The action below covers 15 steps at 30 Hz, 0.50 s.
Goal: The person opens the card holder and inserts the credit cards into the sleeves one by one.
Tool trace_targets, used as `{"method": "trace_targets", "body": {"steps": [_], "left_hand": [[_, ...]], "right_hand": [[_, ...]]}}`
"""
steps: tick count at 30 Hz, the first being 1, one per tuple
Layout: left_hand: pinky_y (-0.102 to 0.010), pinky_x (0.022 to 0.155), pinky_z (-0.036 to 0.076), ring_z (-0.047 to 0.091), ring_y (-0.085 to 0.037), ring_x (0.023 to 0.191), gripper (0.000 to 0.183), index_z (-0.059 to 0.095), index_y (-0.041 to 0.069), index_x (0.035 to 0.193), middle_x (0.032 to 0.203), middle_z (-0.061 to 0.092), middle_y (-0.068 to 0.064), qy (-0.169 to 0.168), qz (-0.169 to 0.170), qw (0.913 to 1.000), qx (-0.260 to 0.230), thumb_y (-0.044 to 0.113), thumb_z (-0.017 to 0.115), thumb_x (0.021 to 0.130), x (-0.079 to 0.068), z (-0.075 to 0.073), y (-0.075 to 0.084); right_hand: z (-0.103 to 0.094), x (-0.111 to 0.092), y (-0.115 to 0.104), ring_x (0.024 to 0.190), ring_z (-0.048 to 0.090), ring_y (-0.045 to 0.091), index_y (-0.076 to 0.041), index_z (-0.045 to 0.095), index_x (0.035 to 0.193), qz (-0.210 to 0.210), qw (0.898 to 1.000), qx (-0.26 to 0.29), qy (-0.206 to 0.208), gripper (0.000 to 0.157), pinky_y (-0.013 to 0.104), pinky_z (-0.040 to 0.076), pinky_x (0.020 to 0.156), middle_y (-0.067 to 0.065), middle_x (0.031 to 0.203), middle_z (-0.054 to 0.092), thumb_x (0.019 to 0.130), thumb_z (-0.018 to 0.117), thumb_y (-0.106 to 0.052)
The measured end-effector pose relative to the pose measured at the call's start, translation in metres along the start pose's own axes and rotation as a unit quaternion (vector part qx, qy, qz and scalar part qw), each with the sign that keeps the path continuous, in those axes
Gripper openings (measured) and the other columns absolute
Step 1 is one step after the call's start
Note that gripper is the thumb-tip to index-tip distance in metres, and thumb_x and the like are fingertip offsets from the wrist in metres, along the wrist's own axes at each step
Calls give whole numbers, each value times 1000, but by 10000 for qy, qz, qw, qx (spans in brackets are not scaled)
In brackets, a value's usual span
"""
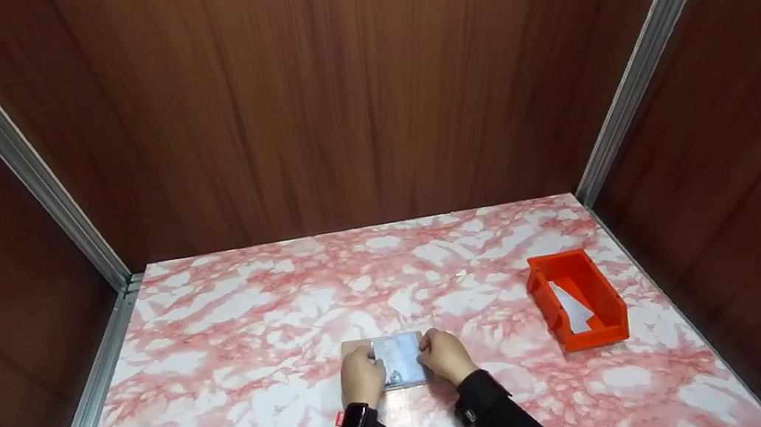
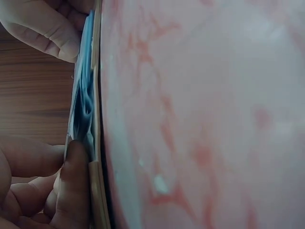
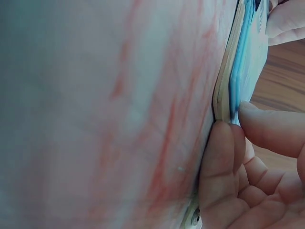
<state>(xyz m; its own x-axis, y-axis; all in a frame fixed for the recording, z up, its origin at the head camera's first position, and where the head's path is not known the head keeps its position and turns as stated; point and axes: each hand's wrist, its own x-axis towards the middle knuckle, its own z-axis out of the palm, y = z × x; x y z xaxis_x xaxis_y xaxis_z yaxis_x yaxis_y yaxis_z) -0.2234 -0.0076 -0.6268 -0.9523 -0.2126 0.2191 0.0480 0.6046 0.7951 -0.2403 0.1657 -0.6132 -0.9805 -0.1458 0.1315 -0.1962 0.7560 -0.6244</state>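
Observation:
A flat packet of blue and white thin layers (image 1: 397, 360) lies on a thin tan board (image 1: 351, 346) near the table's front middle. My left hand (image 1: 363, 377) pinches the packet's left edge between thumb and finger. At the opposite edge, my right hand (image 1: 447, 357) pinches the packet, its thumb on the pale top face and its fingers against the board's edge. The left wrist view shows crinkled blue layers (image 2: 85, 102) sandwiched between a white top sheet and the board (image 2: 96, 43). What the packet is exactly cannot be told.
An orange open bin (image 1: 558, 319) stands at the right of the table, with a white pointed piece of paper (image 1: 573, 309) inside. Pink-and-white marbled tabletop (image 1: 256, 335) surrounds the hands. Brown wood-grain panels (image 1: 335, 101) with metal corner posts enclose the back and sides.

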Motion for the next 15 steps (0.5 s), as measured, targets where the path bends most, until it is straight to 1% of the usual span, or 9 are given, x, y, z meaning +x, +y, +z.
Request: {"method": "trace_targets", "body": {"steps": [4, 9, 15], "left_hand": [[-47, 72, 51, 64, -34, 74, 8, 68, -3, 82, 75, 65, -12, -66, 46, 10000, 54, -2, 72, 75, -1, 1, 2], [-48, 76, 52, 66, -37, 81, 12, 68, -4, 87, 81, 68, -15, -81, 75, 9999, -38, -2, 73, 76, -1, 3, 3], [-47, 74, 51, 66, -36, 79, 16, 67, -3, 89, 79, 67, -14, -45, 189, 9998, 97, -1, 74, 74, -1, 6, 4]], "right_hand": [[0, -1, 0, 63, 51, 18, -5, 59, 81, -101, 9999, -37, 79, 14, 34, 46, 62, 1, 69, 55, 72, 68, 1], [-1, -1, 0, 63, 51, 19, -4, 59, 81, -98, 9999, -1, 72, 14, 34, 46, 62, 1, 69, 55, 73, 68, 1], [-1, -2, -1, 62, 51, 19, -2, 59, 82, -173, 9998, 28, 91, 14, 34, 46, 62, 1, 68, 54, 72, 67, 2]]}}
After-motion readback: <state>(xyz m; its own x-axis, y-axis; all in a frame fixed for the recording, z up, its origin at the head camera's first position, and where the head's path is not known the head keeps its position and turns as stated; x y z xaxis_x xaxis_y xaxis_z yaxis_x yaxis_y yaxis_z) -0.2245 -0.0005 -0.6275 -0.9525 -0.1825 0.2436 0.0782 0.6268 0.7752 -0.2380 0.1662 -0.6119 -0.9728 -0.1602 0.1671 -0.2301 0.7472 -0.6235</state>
